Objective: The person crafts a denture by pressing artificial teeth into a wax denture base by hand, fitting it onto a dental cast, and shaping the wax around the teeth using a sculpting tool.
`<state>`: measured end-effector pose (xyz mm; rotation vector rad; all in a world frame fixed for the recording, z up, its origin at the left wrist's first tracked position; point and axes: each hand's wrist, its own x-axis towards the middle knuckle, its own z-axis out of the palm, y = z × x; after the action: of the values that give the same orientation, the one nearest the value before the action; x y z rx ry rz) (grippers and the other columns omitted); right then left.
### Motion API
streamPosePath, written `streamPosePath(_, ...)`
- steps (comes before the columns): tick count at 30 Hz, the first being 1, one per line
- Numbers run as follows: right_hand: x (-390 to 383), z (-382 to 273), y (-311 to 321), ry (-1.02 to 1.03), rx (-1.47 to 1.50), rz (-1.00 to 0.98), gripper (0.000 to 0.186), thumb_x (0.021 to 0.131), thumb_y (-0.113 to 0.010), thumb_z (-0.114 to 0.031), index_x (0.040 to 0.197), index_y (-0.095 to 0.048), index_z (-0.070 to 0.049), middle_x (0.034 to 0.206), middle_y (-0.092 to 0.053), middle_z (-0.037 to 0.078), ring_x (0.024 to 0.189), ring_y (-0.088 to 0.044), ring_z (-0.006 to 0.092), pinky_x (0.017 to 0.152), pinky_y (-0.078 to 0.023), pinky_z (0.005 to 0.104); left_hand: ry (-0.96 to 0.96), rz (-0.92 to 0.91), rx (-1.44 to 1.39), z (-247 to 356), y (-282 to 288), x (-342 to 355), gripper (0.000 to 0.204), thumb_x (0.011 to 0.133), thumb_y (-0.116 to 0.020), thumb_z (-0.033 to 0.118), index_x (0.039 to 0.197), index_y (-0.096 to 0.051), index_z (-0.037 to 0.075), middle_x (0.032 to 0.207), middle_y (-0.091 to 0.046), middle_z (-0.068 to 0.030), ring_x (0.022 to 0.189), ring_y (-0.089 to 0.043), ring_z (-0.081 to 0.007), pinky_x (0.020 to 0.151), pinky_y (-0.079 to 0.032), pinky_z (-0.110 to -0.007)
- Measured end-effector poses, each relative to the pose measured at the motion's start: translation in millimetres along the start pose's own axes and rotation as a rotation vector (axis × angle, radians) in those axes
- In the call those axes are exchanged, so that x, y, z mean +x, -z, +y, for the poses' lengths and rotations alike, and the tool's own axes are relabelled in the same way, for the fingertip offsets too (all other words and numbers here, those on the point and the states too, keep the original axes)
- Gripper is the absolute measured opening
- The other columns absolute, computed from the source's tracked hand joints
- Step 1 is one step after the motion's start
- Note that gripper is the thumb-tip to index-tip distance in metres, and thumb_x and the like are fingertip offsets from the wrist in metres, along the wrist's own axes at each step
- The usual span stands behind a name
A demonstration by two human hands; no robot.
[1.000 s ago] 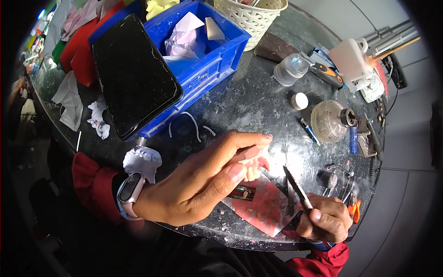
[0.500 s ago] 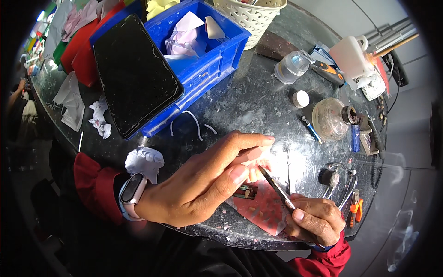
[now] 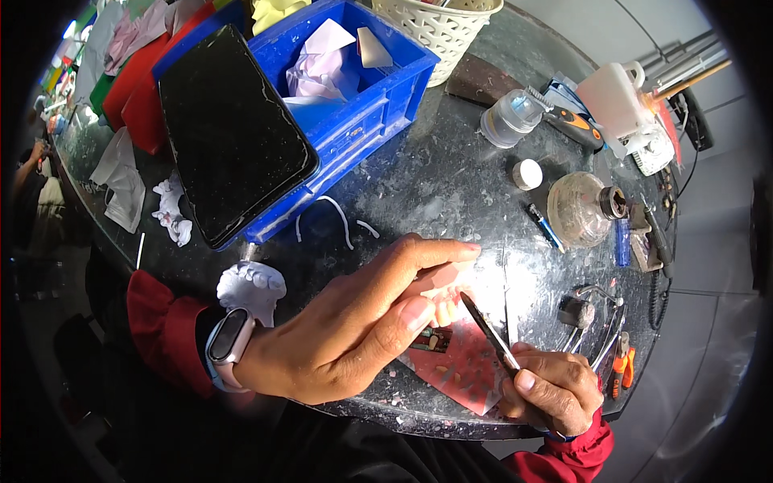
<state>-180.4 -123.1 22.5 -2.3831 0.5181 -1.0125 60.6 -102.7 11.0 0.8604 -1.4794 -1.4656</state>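
Note:
In my left hand [image 3: 346, 330] is a pink dental piece with teeth [image 3: 443, 307], gripped between curled fingers and thumb. My right hand [image 3: 555, 390] grips a slim dark metal tool [image 3: 489, 330], its tip at the pink piece near the teeth. Below them lies a red sheet [image 3: 459, 378] with small pieces on it and a small open case [image 3: 427, 342]. A white dental cast [image 3: 250, 290] sits beside my left wrist. To the right are metal instruments [image 3: 612, 322], a burner with a dark top [image 3: 576, 318] and orange-handled pliers [image 3: 624, 370].
A blue crate [image 3: 362, 121] with a black tablet [image 3: 233, 137] on it fills the back left, beside a white basket [image 3: 427, 36]. A glass vessel [image 3: 576, 209], plastic cup [image 3: 507, 125], lid [image 3: 527, 175] and white can [image 3: 612, 101] stand at right. Another person's hand [image 3: 36, 153] shows at far left.
My right hand has moved slightly left with the tool, bringing its tip from beside the pink piece up to it. My left hand still holds the piece in much the same place.

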Motion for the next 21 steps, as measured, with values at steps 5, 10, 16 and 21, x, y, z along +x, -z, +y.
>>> streamPosePath(5, 2, 1, 2, -0.014, 0.003, -0.036, 0.037, 0.060, -0.071, 0.011, 0.094, -0.059, 0.003, 0.076, -0.056, 0.011, 0.064, -0.063, 0.0220, 0.058, -0.057, 0.0369, 0.016, -0.013, -0.038, 1, -2, 2, 0.042, 0.093, -0.026, 0.013, 0.129, -0.023, -0.009, 0.129, -0.036, -0.0248, 0.122, -0.039, -0.0293, 0.101, -0.031, -0.038)
streamPosePath(10, 0, -3, 3, -0.033, 0.001, -0.035, 0.042, 0.062, -0.073, 0.008, 0.100, -0.058, 0.001, 0.084, -0.057, 0.012, 0.069, -0.063, 0.0240, 0.065, -0.057, 0.0398, -0.049, 0.018, -0.010, 2, -2, 3, 0.042, 0.093, -0.025, 0.013, 0.128, -0.024, -0.009, 0.130, -0.037, -0.0245, 0.123, -0.039, -0.0292, 0.101, -0.031, -0.037)
streamPosePath(16, -1, -4, -2, -0.003, -0.018, 0.030, 0.030, 0.065, -0.073, 0.002, 0.094, -0.064, 0.004, 0.078, -0.060, 0.012, 0.069, -0.065, 0.0208, 0.060, -0.060, 0.0322, 0.029, 0.049, 0.052, 9, -7, 2, 0.042, 0.092, -0.024, 0.015, 0.129, -0.026, -0.006, 0.127, -0.040, -0.0225, 0.094, -0.053, -0.0154, 0.077, -0.043, -0.025)
streamPosePath(21, -3, -2, 8, 0.016, -0.110, 0.120, 0.027, 0.065, -0.075, -0.002, 0.089, -0.063, 0.002, 0.075, -0.060, 0.010, 0.065, -0.063, 0.0185, 0.059, -0.057, 0.0301, 0.033, 0.150, 0.033, 1, -8, 2, 0.047, 0.093, -0.025, 0.028, 0.127, -0.028, -0.004, 0.117, -0.048, -0.0215, 0.057, -0.041, -0.0060, 0.050, -0.036, -0.020)
